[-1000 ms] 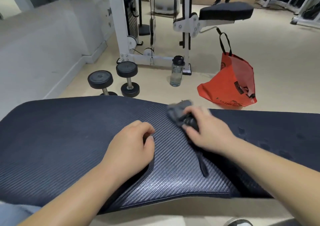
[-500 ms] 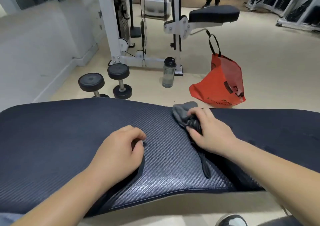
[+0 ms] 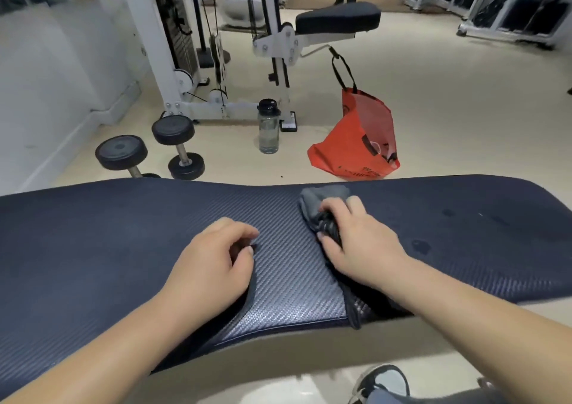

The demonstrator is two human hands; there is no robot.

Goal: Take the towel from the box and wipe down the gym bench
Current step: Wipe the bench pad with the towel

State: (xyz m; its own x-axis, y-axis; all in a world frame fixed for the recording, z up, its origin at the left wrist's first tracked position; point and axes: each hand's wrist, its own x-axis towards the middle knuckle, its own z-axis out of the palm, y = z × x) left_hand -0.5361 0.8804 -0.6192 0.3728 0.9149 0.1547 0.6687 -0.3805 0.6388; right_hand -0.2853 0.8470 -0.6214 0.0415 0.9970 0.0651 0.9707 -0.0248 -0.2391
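The gym bench (image 3: 93, 249) is a long dark blue pad with a woven texture, lying across the view in front of me. A bunched grey towel (image 3: 318, 198) lies on the pad near its far edge. My right hand (image 3: 356, 246) grips the towel and presses it onto the pad. My left hand (image 3: 213, 261) rests on the pad left of the towel, fingers curled under, thumb at the forefinger, holding nothing. A few dark wet spots (image 3: 420, 246) sit on the pad to the right of my right hand. No box is in view.
On the floor beyond the bench are two black dumbbells (image 3: 148, 150), a clear water bottle (image 3: 268, 128) and a red shopping bag (image 3: 359, 143). A white cable machine with a black seat (image 3: 337, 18) stands behind them. My shoe (image 3: 380, 382) shows at the bottom.
My right hand has kept its grip on the towel and shifted it only slightly along the far edge of the pad. My left hand has stayed put. The view has tilted a little.
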